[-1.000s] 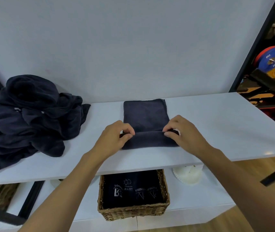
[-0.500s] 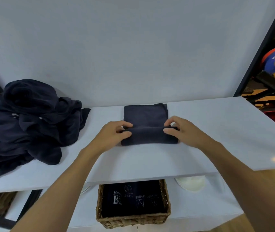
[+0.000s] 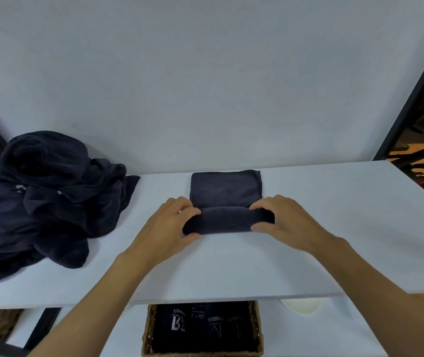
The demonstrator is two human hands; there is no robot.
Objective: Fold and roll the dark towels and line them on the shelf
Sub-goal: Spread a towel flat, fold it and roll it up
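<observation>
Your left hand and right hand curled their fingers round the ends of the half-rolled dark towel on the white shelf. Below, a wicker basket held folded dark printed cloths.

plain white wall, black frame

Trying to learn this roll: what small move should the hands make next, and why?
Likely roll the towel one more turn toward the wall. The left hand and right hand grip the ends of the rolled part, and a flat stretch lies unrolled beyond it.
</observation>
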